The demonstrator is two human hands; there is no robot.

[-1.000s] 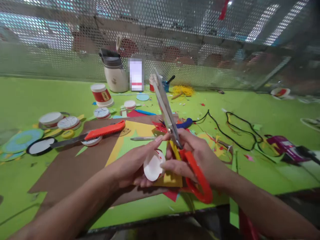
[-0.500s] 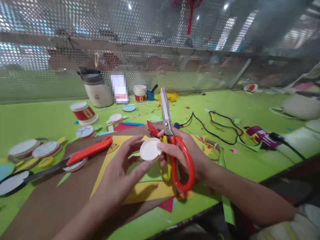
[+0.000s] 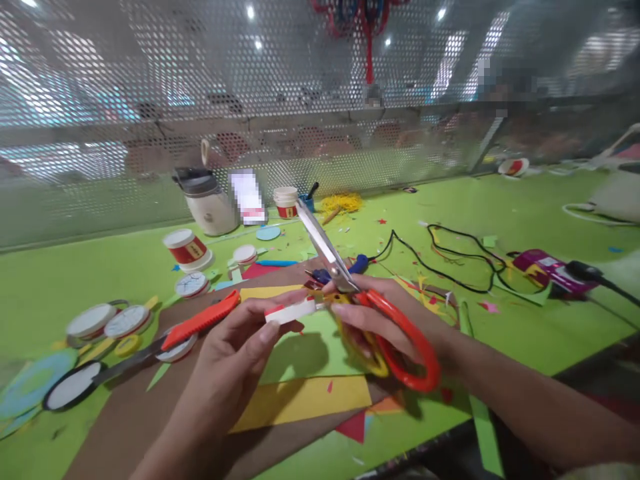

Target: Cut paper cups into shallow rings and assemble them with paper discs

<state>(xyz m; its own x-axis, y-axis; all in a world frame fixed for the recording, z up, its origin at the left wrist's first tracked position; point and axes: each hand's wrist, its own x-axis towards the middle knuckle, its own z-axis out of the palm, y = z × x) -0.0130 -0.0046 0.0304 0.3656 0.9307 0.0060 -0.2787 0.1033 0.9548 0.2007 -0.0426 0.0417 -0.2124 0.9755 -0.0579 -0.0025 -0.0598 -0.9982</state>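
Note:
In the head view, my left hand (image 3: 233, 340) pinches a small white disc with red on its edge (image 3: 287, 312) between thumb and fingers. The disc is tilted nearly edge-on and held above green and yellow paper sheets. My right hand (image 3: 395, 310) is wrapped round a pair of scissors (image 3: 327, 248) with one red and one yellow handle loop. Its blades look closed and point up and to the left. The fingertips of my right hand are close to the disc's right end; whether they touch it, I cannot tell. Beneath both hands lies a yellow sheet (image 3: 305, 403).
An orange utility knife (image 3: 203, 320) lies on brown card (image 3: 125, 417) at left, near several round lids and a black-rimmed disc (image 3: 73, 385). A white jug (image 3: 210, 210), red-white tub (image 3: 187, 250) and phone (image 3: 249, 198) stand behind. A black cord (image 3: 445, 277) runs to a purple box (image 3: 550, 270).
The disc has turned from face-up to nearly edge-on, showing its red edge. The scissors have tipped further left, with their handles swung right. The camera view has shifted a little.

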